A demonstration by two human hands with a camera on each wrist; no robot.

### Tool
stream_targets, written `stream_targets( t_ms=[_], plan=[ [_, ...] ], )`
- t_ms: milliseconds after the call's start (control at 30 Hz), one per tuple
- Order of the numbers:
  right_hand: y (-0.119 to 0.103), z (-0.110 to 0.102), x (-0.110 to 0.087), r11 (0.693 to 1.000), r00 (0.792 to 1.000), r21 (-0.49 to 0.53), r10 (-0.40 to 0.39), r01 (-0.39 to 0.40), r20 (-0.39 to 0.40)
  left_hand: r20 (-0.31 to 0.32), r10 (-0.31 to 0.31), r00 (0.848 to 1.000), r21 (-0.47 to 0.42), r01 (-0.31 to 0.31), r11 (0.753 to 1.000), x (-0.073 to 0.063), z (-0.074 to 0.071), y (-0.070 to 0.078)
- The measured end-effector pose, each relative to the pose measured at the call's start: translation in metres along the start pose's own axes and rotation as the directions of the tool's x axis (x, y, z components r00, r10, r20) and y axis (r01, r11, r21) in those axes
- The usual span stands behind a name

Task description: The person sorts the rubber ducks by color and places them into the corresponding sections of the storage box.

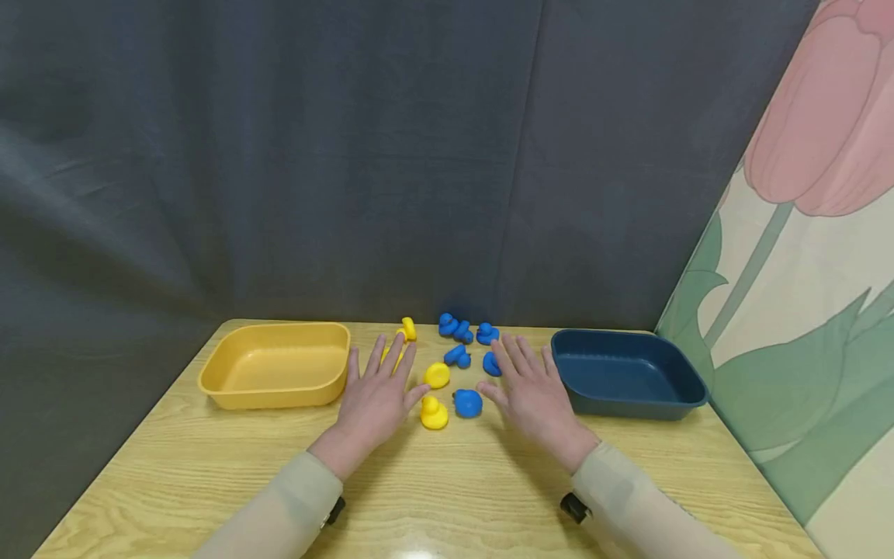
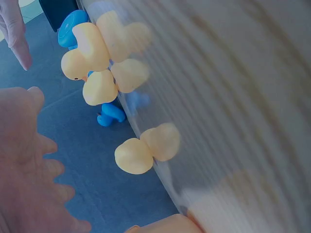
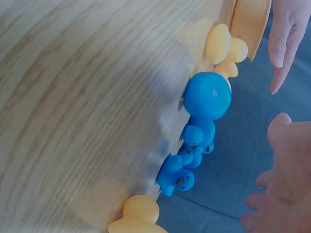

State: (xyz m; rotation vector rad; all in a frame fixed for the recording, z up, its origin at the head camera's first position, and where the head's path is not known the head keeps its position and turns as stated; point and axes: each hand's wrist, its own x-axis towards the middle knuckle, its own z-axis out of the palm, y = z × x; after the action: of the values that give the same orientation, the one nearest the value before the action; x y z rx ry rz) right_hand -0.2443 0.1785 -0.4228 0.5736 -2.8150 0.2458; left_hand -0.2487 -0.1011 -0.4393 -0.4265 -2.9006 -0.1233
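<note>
Both hands are held over the table with fingers spread and nothing in them. My left hand (image 1: 377, 400) is close to the yellow rubber ducks, one upright duck (image 1: 434, 415) just right of its thumb and an overturned one (image 1: 437, 376) behind that. Its fingers partly hide another yellow duck. My right hand (image 1: 534, 396) is nearest the blue rubber ducks; a blue duck (image 1: 468, 403) lies left of its thumb, and its fingers partly cover another (image 1: 492, 363). In the right wrist view, a yellow duck (image 3: 141, 209) sits at the bottom, hidden from the head view.
A yellow basin (image 1: 279, 400) stands on the left of the wooden table (image 1: 433, 489), and a dark blue basin (image 1: 628, 407) on the right. Several more blue ducks (image 1: 487, 335) and a yellow duck (image 1: 408, 329) lie toward the back edge, before a dark curtain (image 1: 391, 155).
</note>
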Motion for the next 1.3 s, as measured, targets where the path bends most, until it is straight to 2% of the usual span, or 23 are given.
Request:
stream_targets(
  t_ms=[367,600,733,967,1300],
  plan=[
    [-0.006,-0.002,0.001,1.000,1.000,-0.015,-0.009,0.009,0.007,-0.029,0.002,1.000,-0.017,-0.002,1.000,-0.002,-0.003,-0.001],
    [-0.009,0.002,0.005,1.000,1.000,0.013,-0.008,0.008,0.015,-0.052,-0.003,0.999,-0.020,0.002,1.000,-0.003,-0.004,-0.008],
    [-0.012,0.003,0.008,1.000,1.000,0.025,-0.017,0.017,0.004,-0.043,-0.014,0.999,-0.022,0.013,1.000,-0.005,-0.006,-0.012],
    [-0.019,0.005,0.012,0.999,1.000,0.044,-0.022,0.021,0.016,-0.051,-0.039,0.998,-0.069,0.035,0.997,-0.009,-0.006,-0.021],
    [-0.030,0.006,0.016,0.992,0.998,0.114,-0.049,0.052,-0.025,-0.090,-0.069,0.994,-0.105,0.059,0.993,-0.013,-0.004,-0.037]
  ],
)
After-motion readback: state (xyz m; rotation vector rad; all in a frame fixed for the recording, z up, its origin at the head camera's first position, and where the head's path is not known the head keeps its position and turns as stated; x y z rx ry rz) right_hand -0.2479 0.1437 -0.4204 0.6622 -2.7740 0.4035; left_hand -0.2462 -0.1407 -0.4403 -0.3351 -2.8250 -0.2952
